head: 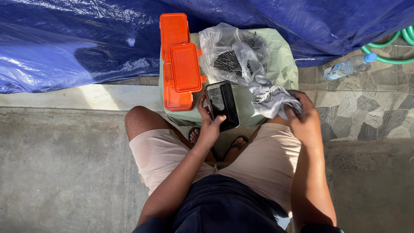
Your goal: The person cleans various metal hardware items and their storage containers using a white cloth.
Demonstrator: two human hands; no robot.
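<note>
Two bare hands show: the left hand (210, 125) and the right hand (304, 115). There are two flat rectangular orange plastic lids (185, 67), one lying partly over the other (174, 31). One shallow black rectangular plastic tray (222, 105) appears, one crumpled grey cloth (271, 98), one clear plastic bag of dark nails (233, 54), one clear plastic bottle with a blue cap (350, 65), one coiled green hose (394, 45) and one crinkled blue tarpaulin (77, 39).
</note>
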